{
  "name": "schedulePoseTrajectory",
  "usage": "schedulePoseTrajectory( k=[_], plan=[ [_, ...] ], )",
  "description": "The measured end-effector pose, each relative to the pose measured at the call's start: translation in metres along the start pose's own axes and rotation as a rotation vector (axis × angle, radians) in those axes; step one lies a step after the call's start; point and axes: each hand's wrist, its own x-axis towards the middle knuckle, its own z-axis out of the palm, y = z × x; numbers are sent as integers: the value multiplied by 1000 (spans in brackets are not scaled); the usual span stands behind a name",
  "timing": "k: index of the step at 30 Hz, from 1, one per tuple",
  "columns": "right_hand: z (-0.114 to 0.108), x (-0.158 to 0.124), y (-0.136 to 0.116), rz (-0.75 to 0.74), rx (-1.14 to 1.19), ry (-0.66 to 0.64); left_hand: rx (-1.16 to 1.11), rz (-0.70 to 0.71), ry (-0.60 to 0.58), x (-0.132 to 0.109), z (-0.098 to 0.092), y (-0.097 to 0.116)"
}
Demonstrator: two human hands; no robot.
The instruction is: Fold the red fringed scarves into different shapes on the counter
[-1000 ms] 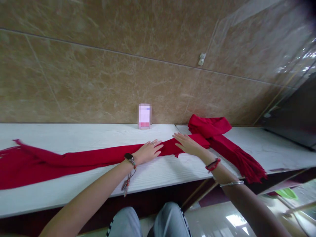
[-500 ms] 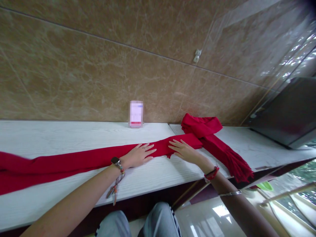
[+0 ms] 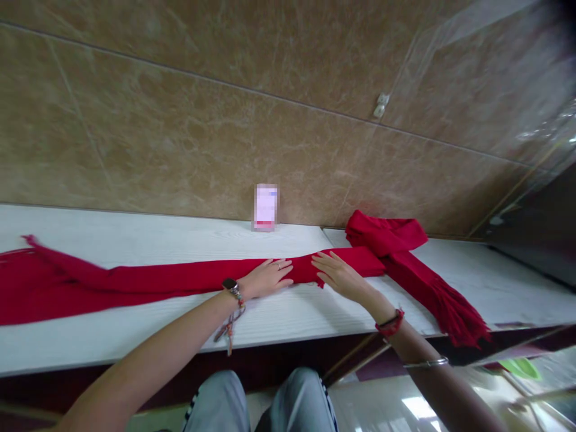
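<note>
Two hands rest palm down on a red scarf (image 3: 157,282) that runs lengthwise along a white desk (image 3: 135,240). The left hand (image 3: 269,278) lies flat on the cloth, fingers stretched out and slightly spread, gripping nothing. A ring shows on one finger and a dark watch (image 3: 230,284) sits at the wrist. The right hand (image 3: 338,275) is just beside it, also opened flat, its fingers pointing toward the left hand and resting on the scarf. A narrow strip of red cloth lies between the two hands.

To the left the scarf widens and ends in a fringe near the picture's edge. To the right it bunches in a folded heap (image 3: 382,231) close to the wall (image 3: 180,138). From there it turns back toward the front, where its fringed end (image 3: 463,324) seems to hang over the desk's edge. A small card (image 3: 265,207), too blurred to read, stands against the wall behind the hands. A red band (image 3: 390,323) circles the right wrist.
</note>
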Motion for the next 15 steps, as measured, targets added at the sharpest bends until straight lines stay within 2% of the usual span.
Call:
schedulePoseTrajectory(
  k=[4, 9, 12, 15],
  plan=[
    [17, 33, -30, -5, 61, 3, 74, -83, 49, -20, -12, -5],
    [40, 45, -51, -2, 79, -83, 118, -187, -34, -79, -24, -24],
    [39, 52, -54, 4, 40, -105, 86, -199, -32, -112, -29, -31],
    [31, 73, -66, -19, -2, -103, 74, -219, -52, -132, -37, -32]
  ],
)
